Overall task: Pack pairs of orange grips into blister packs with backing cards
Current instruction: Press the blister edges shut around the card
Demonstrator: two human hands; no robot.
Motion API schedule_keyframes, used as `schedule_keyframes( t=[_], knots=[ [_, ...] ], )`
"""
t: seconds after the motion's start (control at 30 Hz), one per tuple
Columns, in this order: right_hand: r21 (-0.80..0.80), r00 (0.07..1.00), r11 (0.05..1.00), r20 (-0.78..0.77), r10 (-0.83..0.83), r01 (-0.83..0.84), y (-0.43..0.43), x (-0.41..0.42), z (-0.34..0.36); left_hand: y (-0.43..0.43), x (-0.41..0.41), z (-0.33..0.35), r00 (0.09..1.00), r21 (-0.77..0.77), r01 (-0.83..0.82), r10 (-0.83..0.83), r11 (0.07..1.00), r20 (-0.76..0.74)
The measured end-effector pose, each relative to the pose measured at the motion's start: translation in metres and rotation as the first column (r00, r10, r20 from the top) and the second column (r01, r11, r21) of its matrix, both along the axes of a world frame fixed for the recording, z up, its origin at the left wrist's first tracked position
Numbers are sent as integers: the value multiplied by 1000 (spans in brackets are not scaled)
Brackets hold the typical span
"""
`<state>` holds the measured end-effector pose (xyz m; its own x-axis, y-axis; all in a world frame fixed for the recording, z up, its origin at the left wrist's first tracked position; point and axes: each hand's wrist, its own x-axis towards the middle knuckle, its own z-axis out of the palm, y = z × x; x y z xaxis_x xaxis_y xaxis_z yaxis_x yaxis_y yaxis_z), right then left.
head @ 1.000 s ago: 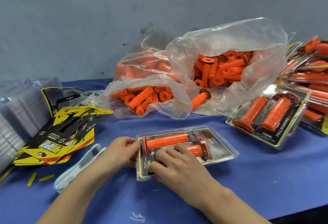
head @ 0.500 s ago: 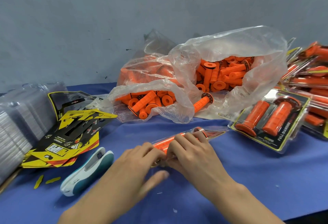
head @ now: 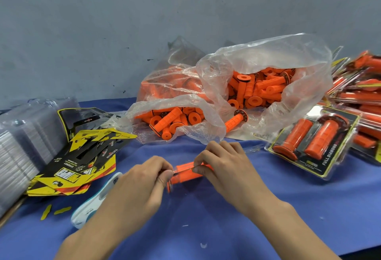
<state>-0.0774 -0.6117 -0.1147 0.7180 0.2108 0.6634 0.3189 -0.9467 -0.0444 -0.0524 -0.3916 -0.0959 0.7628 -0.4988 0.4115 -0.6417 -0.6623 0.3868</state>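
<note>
A clear blister pack (head: 186, 172) with orange grips inside stands tilted on its edge on the blue cloth, between my two hands. My left hand (head: 144, 179) pinches its left end with curled fingers. My right hand (head: 223, 163) grips its top edge and right part, hiding most of it. Behind them a clear plastic bag (head: 237, 94) lies open, full of loose orange grips (head: 257, 92). A pile of yellow and black backing cards (head: 82, 156) lies at the left.
A stack of empty clear blisters (head: 22, 142) stands at the far left. A white and teal stapler (head: 97, 202) lies by my left forearm. Finished packs (head: 313, 142) are heaped at the right. A grey wall rises behind the table.
The pack lay flat a second ago with both hands pressing on it; now both hands have it tipped up on its edge and pinch its rim.
</note>
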Motion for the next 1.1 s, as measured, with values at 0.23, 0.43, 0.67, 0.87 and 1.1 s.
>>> schedule_keyframes(
  t=[0.23, 0.43, 0.67, 0.87, 1.1],
  knots=[
    [-111, 990, 994, 138, -4, 19, 10, 1, -1, -22, -2, 6, 939, 259, -88, -7, 962, 344],
    [209, 891, 974, 421, -169, 86, 3, -1, 18, -20, 13, 11, 989, -128, -68, 84, 989, 124],
    [919, 992, 393, 57, -111, -9, -8, -4, 18, -21, 25, 4, 783, -769, -308, -310, 560, -540],
    [989, 979, 145, -53, 196, 25, -5, 12, 5, -43, 19, -21, 618, -677, -407, -361, 613, -698],
    [992, 978, 69, -114, 176, 104, -6, 9, 4, -41, 22, -17, 691, -637, -340, -276, 692, -668]
  ],
)
